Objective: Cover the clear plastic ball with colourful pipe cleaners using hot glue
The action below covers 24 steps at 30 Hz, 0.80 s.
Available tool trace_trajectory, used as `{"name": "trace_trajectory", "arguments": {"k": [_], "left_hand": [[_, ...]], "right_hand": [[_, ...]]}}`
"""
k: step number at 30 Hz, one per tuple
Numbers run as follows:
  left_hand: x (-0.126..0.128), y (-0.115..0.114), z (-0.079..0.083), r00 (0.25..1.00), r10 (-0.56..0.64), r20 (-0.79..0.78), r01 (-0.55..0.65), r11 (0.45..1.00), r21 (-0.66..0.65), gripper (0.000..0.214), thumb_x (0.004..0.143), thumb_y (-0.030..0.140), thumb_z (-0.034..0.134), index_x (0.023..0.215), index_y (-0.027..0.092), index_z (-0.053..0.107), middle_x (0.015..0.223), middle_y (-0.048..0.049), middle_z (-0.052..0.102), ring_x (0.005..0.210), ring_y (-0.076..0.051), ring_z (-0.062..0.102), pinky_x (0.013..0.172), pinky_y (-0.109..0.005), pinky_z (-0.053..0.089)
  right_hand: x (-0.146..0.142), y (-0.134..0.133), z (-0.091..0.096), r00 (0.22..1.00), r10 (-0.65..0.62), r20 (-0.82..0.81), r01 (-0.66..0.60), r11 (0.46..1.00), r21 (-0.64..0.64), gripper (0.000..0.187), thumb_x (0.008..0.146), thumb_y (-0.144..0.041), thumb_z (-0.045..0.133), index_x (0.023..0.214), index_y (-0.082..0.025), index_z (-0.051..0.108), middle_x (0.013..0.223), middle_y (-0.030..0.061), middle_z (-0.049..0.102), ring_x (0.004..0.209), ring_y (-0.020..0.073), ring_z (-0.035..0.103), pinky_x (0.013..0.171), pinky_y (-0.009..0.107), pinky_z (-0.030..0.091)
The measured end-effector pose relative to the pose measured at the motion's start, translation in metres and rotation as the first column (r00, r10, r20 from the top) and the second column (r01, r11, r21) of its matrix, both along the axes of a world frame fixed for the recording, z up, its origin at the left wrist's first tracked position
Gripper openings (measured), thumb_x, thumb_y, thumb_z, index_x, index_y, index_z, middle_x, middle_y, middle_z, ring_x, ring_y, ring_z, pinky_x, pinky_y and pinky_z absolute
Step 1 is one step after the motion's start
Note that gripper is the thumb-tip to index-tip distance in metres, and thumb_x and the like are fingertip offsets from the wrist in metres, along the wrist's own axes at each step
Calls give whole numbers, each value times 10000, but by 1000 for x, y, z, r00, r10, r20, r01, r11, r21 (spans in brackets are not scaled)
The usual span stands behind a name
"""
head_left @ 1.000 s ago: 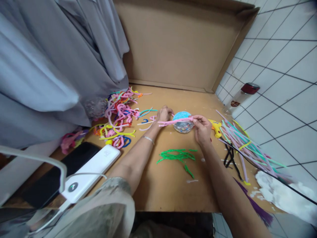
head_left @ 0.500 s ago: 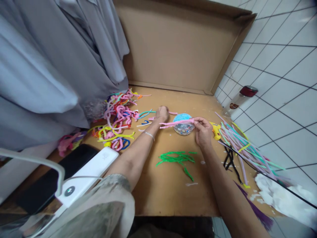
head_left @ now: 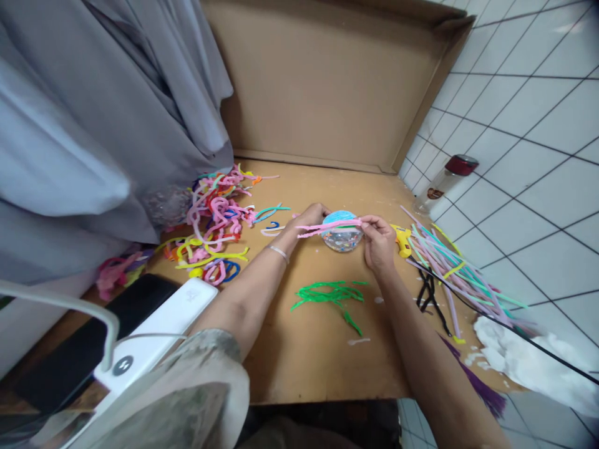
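Note:
My right hand (head_left: 380,242) pinches the ends of several pink pipe cleaners (head_left: 322,227), which stretch leftward in front of a round clear container (head_left: 342,241). The container has a light blue top and small coloured bits inside. Just left of it, my left hand (head_left: 317,213) is bent down toward the table. Its fingers are hidden, so what it touches or holds does not show. A loose bunch of green pipe cleaners (head_left: 327,293) lies nearer to me.
Tangled pipe cleaners (head_left: 219,212) are heaped on the left, near a white power bank (head_left: 161,330) and a black phone (head_left: 93,337). To the right lie a yellow glue gun (head_left: 402,241), long pastel pipe cleaners (head_left: 463,268) and white fluff (head_left: 519,362). A bottle (head_left: 442,184) leans there.
My left hand has moved right, up to the round container. My right hand still holds the pink pipe cleaners. The whole view has shifted slightly.

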<state>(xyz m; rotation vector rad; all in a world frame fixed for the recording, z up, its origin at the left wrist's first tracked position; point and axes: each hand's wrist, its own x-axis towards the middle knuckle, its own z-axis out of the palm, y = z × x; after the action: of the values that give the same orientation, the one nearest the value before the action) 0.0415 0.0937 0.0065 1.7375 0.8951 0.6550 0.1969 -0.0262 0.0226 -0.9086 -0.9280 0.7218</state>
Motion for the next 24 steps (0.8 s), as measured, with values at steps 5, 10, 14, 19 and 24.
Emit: {"name": "trace_trajectory", "arguments": {"k": [5,10,14,19,24], "left_hand": [[6,8,3,955,55,292,-8,987,-159,163,700,157,641,834,114,723,776,-62,724,746,-146,650,744,-282,523],[-5,14,9,839,322,438,-260,945,-198,207,729,154,624,917,125,706,952,-93,728,832,-139,675,883,-346,527],[-15,1,8,799,418,433,-391,907,-153,284,744,192,587,995,115,696,1052,-109,719,940,-177,675,894,-347,528],[-17,-36,-5,866,277,417,-268,960,-81,433,768,349,614,1136,122,639,1207,-146,666,1033,-249,662,917,-409,527],[-12,-59,-8,926,93,367,-174,965,195,805,664,539,755,1346,189,509,1427,-159,519,1291,-315,512,1062,-447,429]], "right_hand": [[-3,0,-1,999,-14,32,13,1000,23,115,621,-273,745,723,-234,707,717,-7,702,688,149,602,704,286,500],[-4,2,-2,999,-26,38,25,999,35,130,625,-282,741,736,-233,693,752,0,707,728,161,615,740,308,508],[-1,6,-5,1000,-7,8,7,999,31,168,635,-306,747,768,-231,675,758,1,693,742,164,624,775,326,510],[3,10,-8,994,42,-100,-37,998,49,214,637,-310,774,798,-241,651,755,-16,671,756,157,632,818,337,517],[5,11,-6,978,105,-179,-97,994,55,236,623,-284,787,800,-254,633,761,-26,660,769,154,634,881,357,527]]}}
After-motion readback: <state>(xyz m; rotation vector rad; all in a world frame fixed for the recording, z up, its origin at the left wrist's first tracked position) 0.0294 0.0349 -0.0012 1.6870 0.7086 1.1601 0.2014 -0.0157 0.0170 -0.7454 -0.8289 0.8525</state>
